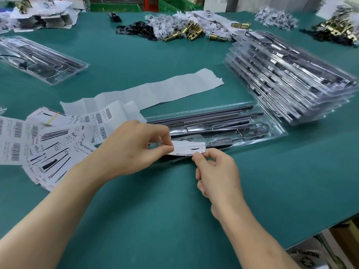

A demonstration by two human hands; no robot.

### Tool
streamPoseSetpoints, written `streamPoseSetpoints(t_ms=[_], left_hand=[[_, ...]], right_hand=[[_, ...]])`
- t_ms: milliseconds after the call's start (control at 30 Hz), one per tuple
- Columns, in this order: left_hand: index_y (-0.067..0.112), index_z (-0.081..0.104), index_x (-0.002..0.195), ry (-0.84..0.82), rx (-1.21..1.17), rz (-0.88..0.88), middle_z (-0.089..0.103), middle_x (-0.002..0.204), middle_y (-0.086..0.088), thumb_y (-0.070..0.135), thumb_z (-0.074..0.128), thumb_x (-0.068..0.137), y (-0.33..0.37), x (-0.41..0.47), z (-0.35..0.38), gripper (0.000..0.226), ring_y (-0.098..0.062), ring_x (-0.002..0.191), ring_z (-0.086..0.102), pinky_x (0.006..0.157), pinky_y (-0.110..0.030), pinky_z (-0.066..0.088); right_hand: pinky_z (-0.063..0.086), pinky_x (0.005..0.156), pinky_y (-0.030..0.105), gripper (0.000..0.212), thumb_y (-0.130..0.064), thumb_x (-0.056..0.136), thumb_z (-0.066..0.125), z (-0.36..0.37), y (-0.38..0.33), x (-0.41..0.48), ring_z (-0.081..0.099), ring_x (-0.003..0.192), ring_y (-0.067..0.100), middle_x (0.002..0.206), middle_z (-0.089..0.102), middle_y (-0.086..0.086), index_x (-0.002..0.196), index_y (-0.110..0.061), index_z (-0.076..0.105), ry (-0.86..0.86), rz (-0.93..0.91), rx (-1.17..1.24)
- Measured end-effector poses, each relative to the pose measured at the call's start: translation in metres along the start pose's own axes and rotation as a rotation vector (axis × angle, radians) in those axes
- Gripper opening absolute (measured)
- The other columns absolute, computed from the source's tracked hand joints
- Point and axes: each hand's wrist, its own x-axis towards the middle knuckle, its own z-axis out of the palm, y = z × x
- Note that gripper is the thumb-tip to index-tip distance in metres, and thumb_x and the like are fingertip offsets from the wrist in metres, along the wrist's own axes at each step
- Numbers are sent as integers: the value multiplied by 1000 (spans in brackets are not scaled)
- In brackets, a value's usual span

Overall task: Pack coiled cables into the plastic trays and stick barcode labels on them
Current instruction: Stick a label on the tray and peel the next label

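Green table (174,200): label (189,149) pinched between both hands, over tray (252,125).

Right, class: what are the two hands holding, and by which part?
A white printed card, over the clear tray: the left hand pinches its left end, the right hand its lower right edge.

Two hands (134,146) (217,175); one front tray (272,133); one backing strip (155,90).

Broad teal-green worktable (174,220), green plastic crates (116,7) beyond its far edge, cardboard box (344,232) below right.
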Motion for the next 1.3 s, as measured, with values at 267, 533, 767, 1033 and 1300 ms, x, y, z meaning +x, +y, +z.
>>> streamPoseSetpoints(t_ms=[267,533,767,1033,1300], left_hand=[[38,63,93,-27,11,71,76,88,16,51,59,87,-3,0,-2,14,-25,92,73,75,-42,56],[39,64,88,-44,25,100,75,89,24,48,62,89,-8,0,-2,10,-20,94,74,76,-41,56],[37,69,89,-11,103,125,75,79,9,52,61,89,-6,-4,-1,17,-9,68,65,61,-31,46],[32,71,105,83,292,135,75,100,19,40,83,84,0,-25,12,25,-4,72,66,60,-37,56],[25,74,100,95,481,218,66,138,9,21,78,90,3,-40,27,12,-13,130,61,75,-35,63]], right_hand=[[48,59,32,36,-58,81,76,-19,-6,5,61,65,15,61,59,-10,78,-29,56,282,-344,-650],[45,72,38,44,-40,75,89,-48,-26,39,54,86,24,92,56,0,101,-18,62,142,-1191,-1121],[49,82,43,5,-19,96,68,-44,-36,66,63,91,29,99,66,4,99,-16,71,-172,-1610,-1176],[59,71,39,14,-26,97,74,-53,-23,74,71,92,21,106,75,-2,106,-16,79,-273,-1507,-986],[53,103,45,31,-23,98,70,-63,9,65,61,131,24,139,65,0,128,-16,73,-301,-1481,-929]])
